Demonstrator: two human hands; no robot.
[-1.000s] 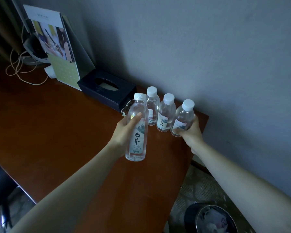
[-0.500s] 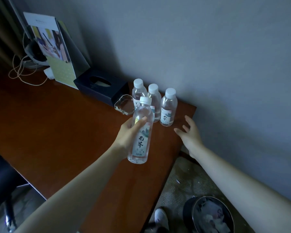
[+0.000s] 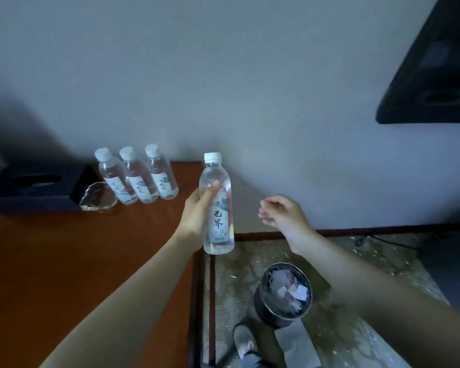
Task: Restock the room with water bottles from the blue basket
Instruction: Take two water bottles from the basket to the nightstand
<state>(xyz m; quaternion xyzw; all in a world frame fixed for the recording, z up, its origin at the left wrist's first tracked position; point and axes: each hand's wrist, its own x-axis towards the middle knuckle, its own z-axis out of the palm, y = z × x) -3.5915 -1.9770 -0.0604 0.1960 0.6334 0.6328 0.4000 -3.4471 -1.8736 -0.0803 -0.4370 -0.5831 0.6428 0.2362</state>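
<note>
My left hand (image 3: 197, 212) grips a clear water bottle (image 3: 217, 208) with a white cap and a label, held upright in the air just past the right edge of the wooden desk (image 3: 77, 261). Three more water bottles (image 3: 138, 179) stand in a row at the desk's back right corner against the wall. My right hand (image 3: 283, 212) hovers to the right of the held bottle, over the floor, with fingers loosely curled and nothing in it. The blue basket is not in view.
A dark tissue box (image 3: 35, 187) and a glass dish (image 3: 97, 199) sit left of the bottle row. On the floor right of the desk stands a round waste bin (image 3: 283, 296) with paper in it. A dark wall-mounted screen (image 3: 433, 65) hangs top right. A shoe (image 3: 243, 341) shows below.
My right hand let go of the rightmost bottle on the desk and pulled back to the right. The view swung right, and my left hand carried its bottle past the desk edge.
</note>
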